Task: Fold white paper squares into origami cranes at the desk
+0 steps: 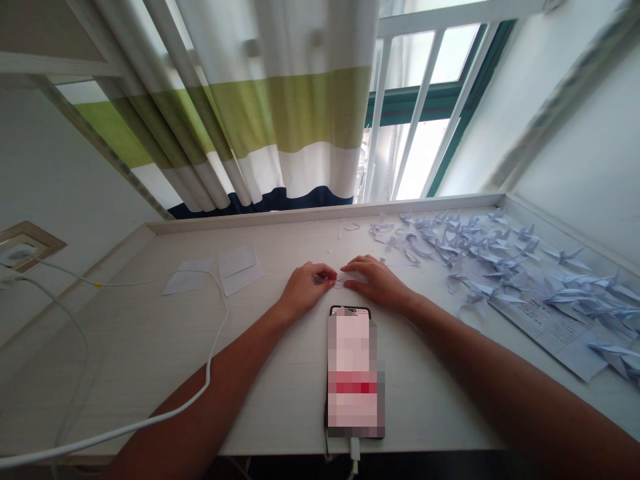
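Between my two hands, just beyond the phone, is a small piece of white folded paper [345,279]. My left hand [309,285] pinches its left end between thumb and fingertips. On the other side, my right hand [371,280] holds the paper with thumb and fingers bent over it, hiding much of it. The exact shape of the fold is too small to make out. A phone [353,373] lies face up in front of my hands, its screen lit but blurred out, with a white charging plug [355,448] at its near end.
Many folded paper cranes [480,247] are heaped at the right, some over a printed sheet [547,327]. Square paper sheets [240,267] lie at the left. A white cable [220,333] crosses my left forearm. Paper scraps [351,227] lie near the back ledge, below a curtain [290,107].
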Tool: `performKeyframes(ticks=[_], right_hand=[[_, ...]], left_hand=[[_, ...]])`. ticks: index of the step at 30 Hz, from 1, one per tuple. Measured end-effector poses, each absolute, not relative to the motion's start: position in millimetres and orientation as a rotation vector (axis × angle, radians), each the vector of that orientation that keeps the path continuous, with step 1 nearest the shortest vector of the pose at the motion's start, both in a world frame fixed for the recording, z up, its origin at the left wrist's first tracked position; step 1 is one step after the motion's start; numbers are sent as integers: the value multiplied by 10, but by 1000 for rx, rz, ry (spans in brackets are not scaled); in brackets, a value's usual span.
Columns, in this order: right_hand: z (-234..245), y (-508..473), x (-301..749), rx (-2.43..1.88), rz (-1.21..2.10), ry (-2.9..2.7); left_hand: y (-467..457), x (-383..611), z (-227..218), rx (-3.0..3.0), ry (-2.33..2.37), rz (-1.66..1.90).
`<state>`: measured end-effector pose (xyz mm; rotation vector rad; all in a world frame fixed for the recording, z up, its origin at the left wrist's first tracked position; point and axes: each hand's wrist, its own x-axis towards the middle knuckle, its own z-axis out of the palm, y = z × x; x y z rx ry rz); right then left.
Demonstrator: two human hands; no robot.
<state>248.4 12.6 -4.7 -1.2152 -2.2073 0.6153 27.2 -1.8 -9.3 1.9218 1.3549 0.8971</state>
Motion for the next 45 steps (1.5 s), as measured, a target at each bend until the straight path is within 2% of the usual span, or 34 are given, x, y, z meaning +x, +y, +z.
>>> performKeyframes(ticks=[4, 7, 13, 19, 24, 29, 35, 45], right_hand=[[-19, 183, 2595, -1311, 684, -2118], [-7, 204, 2616, -1294, 619, -2136], [54, 147, 2575, -1072, 569, -2034], [108, 123, 2596, -1202, 633, -2058], [47, 110, 2537, -1050, 514, -2179], [30, 69, 2431, -1046, 734, -2067], [21, 80, 2423, -1051, 1120, -1809], [96, 28, 2398, -996, 1171, -1824]], left_hand=[[-44, 236, -47, 2196, 1284, 824], [-48, 196, -22, 2397, 1176, 730], [4, 114, -27, 2441, 1121, 673], [16, 133, 3, 2642, 1193, 582], [22, 173, -24, 2525, 1250, 728], [-46, 282, -42, 2180, 1273, 983], [-101, 325, -30, 1839, 1219, 984], [-102, 312, -14, 1859, 1206, 933]])
